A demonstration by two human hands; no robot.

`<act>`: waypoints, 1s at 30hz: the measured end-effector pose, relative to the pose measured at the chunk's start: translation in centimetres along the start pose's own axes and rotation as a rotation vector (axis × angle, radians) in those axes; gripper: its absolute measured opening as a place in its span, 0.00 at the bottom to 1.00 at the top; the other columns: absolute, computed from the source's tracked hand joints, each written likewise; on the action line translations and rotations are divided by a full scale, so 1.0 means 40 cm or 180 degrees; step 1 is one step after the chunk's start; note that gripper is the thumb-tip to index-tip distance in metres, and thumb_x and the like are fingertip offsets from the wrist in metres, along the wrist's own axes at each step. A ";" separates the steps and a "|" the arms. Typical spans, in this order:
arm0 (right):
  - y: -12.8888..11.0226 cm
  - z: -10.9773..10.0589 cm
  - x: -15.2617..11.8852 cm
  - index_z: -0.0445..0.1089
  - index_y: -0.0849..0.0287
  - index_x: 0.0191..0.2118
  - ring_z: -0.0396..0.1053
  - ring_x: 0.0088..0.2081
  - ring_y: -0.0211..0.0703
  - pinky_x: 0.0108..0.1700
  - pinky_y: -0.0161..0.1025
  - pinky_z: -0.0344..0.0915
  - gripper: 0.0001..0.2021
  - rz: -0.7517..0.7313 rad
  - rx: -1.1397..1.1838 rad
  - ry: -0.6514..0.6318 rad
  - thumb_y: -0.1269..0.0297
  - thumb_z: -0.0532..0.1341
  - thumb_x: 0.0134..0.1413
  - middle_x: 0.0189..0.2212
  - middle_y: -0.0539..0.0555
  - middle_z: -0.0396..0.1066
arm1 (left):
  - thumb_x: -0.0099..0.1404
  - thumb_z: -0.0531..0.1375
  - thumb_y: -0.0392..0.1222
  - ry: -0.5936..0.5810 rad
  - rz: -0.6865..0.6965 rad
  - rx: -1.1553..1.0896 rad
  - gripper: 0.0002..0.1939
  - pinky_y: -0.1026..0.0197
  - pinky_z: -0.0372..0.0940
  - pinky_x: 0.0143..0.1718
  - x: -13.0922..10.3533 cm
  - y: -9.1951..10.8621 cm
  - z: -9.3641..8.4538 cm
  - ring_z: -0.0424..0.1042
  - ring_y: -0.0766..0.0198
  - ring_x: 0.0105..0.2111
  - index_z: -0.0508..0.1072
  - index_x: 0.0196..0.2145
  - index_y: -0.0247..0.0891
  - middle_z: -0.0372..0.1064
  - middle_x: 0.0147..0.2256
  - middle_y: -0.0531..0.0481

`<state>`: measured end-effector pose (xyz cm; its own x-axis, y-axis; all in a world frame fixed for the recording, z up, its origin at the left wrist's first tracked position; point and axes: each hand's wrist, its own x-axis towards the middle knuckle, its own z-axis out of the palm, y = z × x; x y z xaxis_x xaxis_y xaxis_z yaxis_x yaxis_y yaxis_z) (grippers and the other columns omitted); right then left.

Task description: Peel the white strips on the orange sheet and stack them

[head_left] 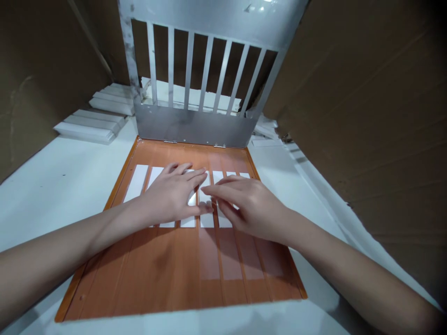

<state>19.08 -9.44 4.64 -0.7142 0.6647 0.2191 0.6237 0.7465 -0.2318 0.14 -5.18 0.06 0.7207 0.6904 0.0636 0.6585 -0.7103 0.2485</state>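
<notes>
White strips lie side by side in the shallow channels of an orange board. My left hand rests palm down over the strips left of the middle, with its fingers spread. Close to its thumb and fingertips, my right hand holds its fingers bent and drawn together over a middle strip. What those fingers pinch, if anything, is too small to make out. Clear film seems to run beyond the strips in the right-hand channels. Both hands partly hide the strips.
A slotted metal frame stands raised at the board's far edge, joined there by hinges. Stacks of white strips sit on the white table at the back left. Cardboard walls enclose the sides, with more white pieces at the back right.
</notes>
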 end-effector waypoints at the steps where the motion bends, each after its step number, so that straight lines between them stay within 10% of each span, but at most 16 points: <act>1: -0.010 -0.012 -0.003 0.69 0.61 0.39 0.66 0.28 0.40 0.36 0.40 0.62 0.11 0.0092 0.0021 0.0048 0.72 0.49 0.57 0.25 0.53 0.70 | 0.59 0.48 0.66 -0.0010 0.0000 0.0009 0.37 0.47 0.44 0.55 0.000 0.001 -0.001 0.47 0.47 0.60 0.57 0.58 0.40 0.56 0.58 0.49; 10: -0.099 0.005 -0.028 0.67 0.60 0.24 0.66 0.33 0.40 0.36 0.36 0.63 0.09 0.0033 0.0790 -0.1352 0.66 0.68 0.40 0.24 0.51 0.70 | 0.60 0.49 0.65 0.0075 0.0074 0.0024 0.34 0.48 0.46 0.55 -0.006 0.005 -0.010 0.49 0.48 0.59 0.62 0.55 0.39 0.56 0.58 0.48; 15: -0.081 0.019 -0.027 0.68 0.61 0.29 0.68 0.32 0.35 0.32 0.31 0.63 0.08 0.0355 0.1245 -0.1398 0.80 0.63 0.41 0.28 0.49 0.72 | 0.59 0.48 0.67 0.0061 0.0088 0.0048 0.35 0.47 0.46 0.55 -0.004 0.005 -0.011 0.50 0.47 0.58 0.63 0.54 0.39 0.55 0.59 0.48; 24: -0.050 -0.009 -0.010 0.69 0.61 0.32 0.70 0.29 0.33 0.32 0.32 0.64 0.08 0.1040 0.1815 -0.0700 0.78 0.55 0.51 0.30 0.50 0.74 | 0.59 0.52 0.61 0.0009 0.0075 0.0108 0.31 0.46 0.46 0.55 -0.003 0.007 -0.012 0.50 0.47 0.58 0.64 0.53 0.39 0.55 0.59 0.48; 30: -0.038 -0.026 -0.013 0.64 0.58 0.38 0.71 0.32 0.34 0.32 0.31 0.66 0.12 0.1108 0.2262 -0.0919 0.72 0.63 0.46 0.32 0.49 0.73 | 0.57 0.55 0.57 -0.0002 0.0034 0.0045 0.30 0.45 0.46 0.55 -0.004 0.007 -0.013 0.49 0.47 0.59 0.63 0.54 0.40 0.58 0.58 0.47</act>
<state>18.83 -10.89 5.86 -0.6317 0.7479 -0.2040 0.5441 0.2403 -0.8039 0.10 -5.42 0.62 0.7278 0.6826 0.0656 0.6538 -0.7196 0.2341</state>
